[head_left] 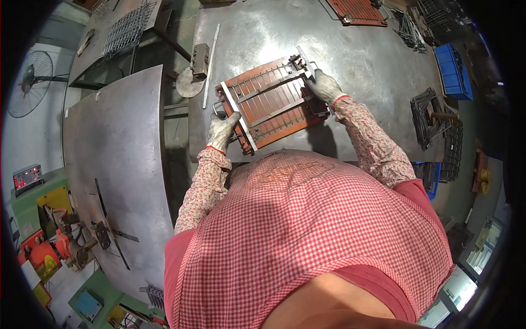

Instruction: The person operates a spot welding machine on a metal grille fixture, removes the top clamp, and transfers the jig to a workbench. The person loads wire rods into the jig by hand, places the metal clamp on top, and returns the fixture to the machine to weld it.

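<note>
A reddish-brown slatted board lies tilted on the metal table before me. Thin wire rods run across it in a row, with two long flat metal strips laid over them. My left hand, in a pale work glove, is closed around the board's near left edge, by the light metal bar fixed along that side. At the opposite end my gloved right hand is closed at a short metal bar on the board's far right corner; its fingertips are partly hidden.
The steel tabletop spreads around the board. A long thin strip and a rusty block lie left. Another reddish board is at the back. Black wire frames and a blue bin stand right; a second metal table stands left.
</note>
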The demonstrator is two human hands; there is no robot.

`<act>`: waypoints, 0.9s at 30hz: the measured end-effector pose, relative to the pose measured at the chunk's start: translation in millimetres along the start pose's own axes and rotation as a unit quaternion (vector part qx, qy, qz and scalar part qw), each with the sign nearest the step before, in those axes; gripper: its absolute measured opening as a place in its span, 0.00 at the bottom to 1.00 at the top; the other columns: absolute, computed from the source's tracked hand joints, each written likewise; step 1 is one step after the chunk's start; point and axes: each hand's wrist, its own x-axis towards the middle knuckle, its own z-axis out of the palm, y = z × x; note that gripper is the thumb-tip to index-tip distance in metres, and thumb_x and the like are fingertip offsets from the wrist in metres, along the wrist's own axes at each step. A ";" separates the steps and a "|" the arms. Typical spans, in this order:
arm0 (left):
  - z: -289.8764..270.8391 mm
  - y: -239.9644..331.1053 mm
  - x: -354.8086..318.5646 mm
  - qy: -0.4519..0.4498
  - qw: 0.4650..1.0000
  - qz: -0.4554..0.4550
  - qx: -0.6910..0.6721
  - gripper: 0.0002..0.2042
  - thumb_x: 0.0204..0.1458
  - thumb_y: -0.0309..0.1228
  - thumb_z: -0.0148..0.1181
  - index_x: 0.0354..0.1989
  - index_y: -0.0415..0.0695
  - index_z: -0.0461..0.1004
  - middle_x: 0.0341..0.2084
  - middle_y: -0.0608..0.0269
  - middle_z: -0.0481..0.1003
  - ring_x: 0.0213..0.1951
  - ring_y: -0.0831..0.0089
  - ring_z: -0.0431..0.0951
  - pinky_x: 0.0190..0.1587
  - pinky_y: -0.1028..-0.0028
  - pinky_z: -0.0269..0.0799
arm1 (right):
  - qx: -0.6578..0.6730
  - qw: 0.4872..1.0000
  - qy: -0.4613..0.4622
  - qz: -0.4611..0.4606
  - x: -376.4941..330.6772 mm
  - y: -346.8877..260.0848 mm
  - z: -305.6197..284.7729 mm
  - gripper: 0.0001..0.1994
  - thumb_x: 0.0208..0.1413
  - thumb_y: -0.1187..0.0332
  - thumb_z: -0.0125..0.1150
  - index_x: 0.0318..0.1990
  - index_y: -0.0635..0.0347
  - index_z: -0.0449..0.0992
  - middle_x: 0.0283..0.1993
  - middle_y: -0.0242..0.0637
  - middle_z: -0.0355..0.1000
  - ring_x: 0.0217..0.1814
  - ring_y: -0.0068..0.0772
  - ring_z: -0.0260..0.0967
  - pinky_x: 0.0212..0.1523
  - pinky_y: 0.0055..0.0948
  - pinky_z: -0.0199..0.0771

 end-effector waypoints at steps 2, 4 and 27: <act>-0.6 -0.1 -0.4 0.007 1.000 -0.003 -0.004 0.40 0.38 0.52 0.68 0.52 0.29 0.67 0.40 0.42 0.77 0.46 0.54 0.78 0.50 0.64 0.70 | -0.020 1.000 -0.020 0.010 -4.0 -9.7 -1.8 0.24 0.59 0.56 0.52 0.50 0.72 0.66 0.43 0.59 0.74 0.48 0.57 0.74 0.51 0.47 0.72; 1.6 -13.1 9.7 0.011 1.000 0.010 -0.008 0.39 0.37 0.53 0.67 0.50 0.29 0.69 0.37 0.43 0.77 0.41 0.55 0.78 0.46 0.64 0.71 | -0.090 0.996 -0.021 0.014 -6.4 -18.0 9.2 0.23 0.57 0.60 0.51 0.52 0.72 0.65 0.49 0.59 0.71 0.52 0.54 0.72 0.52 0.45 0.72; -104.6 -78.2 -158.0 0.284 0.941 -0.051 -0.179 0.22 0.39 0.44 0.71 0.36 0.41 0.74 0.27 0.59 0.78 0.31 0.70 0.77 0.37 0.68 0.73 | 0.225 0.953 -0.066 -0.191 -35.0 -139.4 -42.8 0.29 0.41 0.50 0.71 0.42 0.68 0.72 0.35 0.46 0.74 0.36 0.37 0.73 0.38 0.35 0.73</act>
